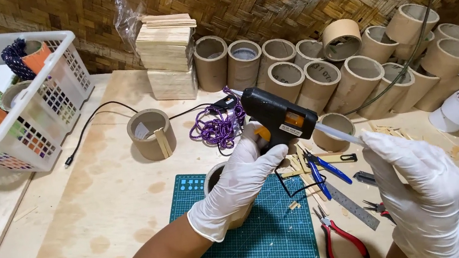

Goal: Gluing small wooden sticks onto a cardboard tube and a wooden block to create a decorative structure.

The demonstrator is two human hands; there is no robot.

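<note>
My left hand (237, 184), in a white glove, grips the handle of a black glue gun (278, 114) held above the green cutting mat (256, 243). A clear glue stick (336, 134) pokes out of the gun's back end. My right hand (421, 192), also gloved, pinches the far end of that stick. Below my left hand a cardboard tube (212, 178) stands on the mat, mostly hidden. The gun's black cord (290, 189) loops down from the handle.
A purple cord (217, 127) lies behind the gun. A short cardboard ring with wooden sticks (150, 134) stands left of it. Many cardboard tubes (352, 71) line the back wall. Pliers (340, 232), blue cutters (323, 167) and a steel ruler (352, 204) lie between the hands. A white basket (13, 98) sits left.
</note>
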